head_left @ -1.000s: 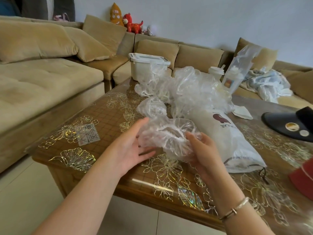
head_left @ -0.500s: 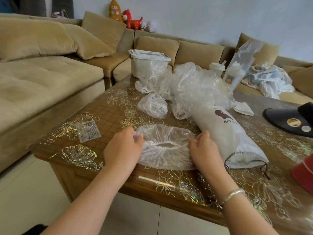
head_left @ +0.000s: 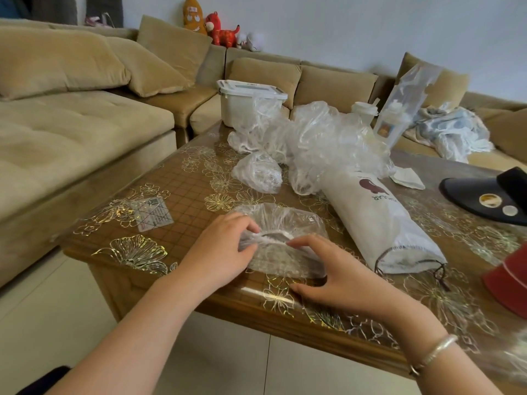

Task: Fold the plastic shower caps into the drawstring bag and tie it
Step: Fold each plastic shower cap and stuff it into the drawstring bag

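A clear plastic shower cap (head_left: 282, 223) lies flat near the front edge of the table (head_left: 182, 195). My left hand (head_left: 219, 249) pinches its left rim with curled fingers. My right hand (head_left: 336, 275) pinches the elastic edge near the cap's middle, thumb at the front of the cap. A white drawstring bag (head_left: 379, 223) with a dark red logo lies to the right, its mouth and cord toward me. A pile of loose caps (head_left: 328, 138) sits behind, with one bunched cap (head_left: 258, 172) apart in front of it.
A white lidded box (head_left: 242, 106) stands at the table's back. A black cap (head_left: 490, 195) and a red object (head_left: 510, 283) lie at the right. A beige sofa (head_left: 71, 124) runs along the left and back. A small card (head_left: 152, 213) lies left.
The cap went from held up and bunched to spread flat on the table. Both hands then moved inward from its sides and now pinch its rim near the middle.
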Demonstrator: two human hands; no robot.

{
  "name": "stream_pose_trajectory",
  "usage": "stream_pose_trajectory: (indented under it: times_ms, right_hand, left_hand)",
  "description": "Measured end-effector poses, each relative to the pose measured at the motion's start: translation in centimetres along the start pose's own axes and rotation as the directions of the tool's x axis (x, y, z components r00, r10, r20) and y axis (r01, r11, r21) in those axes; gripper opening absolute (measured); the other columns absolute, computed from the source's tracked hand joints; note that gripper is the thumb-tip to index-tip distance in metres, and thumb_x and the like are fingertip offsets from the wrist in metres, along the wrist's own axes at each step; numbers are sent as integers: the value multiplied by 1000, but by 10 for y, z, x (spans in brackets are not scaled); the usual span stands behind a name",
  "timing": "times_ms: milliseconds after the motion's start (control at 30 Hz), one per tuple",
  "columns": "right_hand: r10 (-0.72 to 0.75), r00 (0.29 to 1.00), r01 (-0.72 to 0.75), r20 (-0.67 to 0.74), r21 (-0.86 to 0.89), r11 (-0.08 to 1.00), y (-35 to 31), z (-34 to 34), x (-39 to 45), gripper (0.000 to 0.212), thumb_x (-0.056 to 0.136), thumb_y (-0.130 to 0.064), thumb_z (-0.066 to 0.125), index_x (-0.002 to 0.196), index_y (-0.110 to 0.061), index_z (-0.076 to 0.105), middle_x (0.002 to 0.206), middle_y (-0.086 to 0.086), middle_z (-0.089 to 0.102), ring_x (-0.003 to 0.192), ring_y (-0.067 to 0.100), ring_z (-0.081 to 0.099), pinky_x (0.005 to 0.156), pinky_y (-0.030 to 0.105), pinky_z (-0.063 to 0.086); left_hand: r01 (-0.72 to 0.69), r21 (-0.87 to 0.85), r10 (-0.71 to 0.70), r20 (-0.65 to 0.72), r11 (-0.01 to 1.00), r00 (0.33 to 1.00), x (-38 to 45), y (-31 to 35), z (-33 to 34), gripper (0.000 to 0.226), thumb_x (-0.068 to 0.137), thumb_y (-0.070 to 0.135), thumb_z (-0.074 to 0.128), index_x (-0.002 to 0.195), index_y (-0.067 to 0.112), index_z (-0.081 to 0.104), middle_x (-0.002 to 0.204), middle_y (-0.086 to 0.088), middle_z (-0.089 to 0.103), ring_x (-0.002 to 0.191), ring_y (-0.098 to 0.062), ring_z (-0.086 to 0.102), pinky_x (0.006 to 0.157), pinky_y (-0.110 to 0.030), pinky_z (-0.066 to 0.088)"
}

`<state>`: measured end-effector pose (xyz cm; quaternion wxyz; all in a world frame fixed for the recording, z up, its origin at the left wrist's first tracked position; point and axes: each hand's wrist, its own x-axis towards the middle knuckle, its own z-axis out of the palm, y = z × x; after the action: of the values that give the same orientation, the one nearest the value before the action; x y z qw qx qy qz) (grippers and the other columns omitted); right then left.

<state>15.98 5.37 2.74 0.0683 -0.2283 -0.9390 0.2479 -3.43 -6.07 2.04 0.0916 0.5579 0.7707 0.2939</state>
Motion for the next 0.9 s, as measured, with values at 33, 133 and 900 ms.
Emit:
stream_pose_trajectory:
  times_ms: [33,133,900]
  right_hand:
    - [13,1000,-13,4,-11,1000,2,1,-1,60,85,-39,71,137,-35,41,136,-25,44,119,-9,44,90,-1,35]
    - [12,996,-22,-89,-114,993,3,2,-1,45,91,-17,61,132,-28,46,134,-20,49,113,-3,52,92,10,45]
    - [306,815,-495,-493,-315,810,10,21,62,23,102,-37,40,102,-14,40,89,-2,52,63,20,50,46,30,36]
  left_hand:
    - [5,-1,-5,29,1000,1000,0,-1,0,26,94,31,61,119,28,57,121,19,49,115,-1,45,95,-19,34]
    - [23,-14,-21,131,1000,991,2,-7,-4,42,86,51,65,122,32,55,123,23,47,120,-2,41,98,-24,34]
    - [362,365,-262,-295,858,919,30,-8,14,26,102,42,42,101,18,51,83,2,62,66,-19,55,53,-29,36]
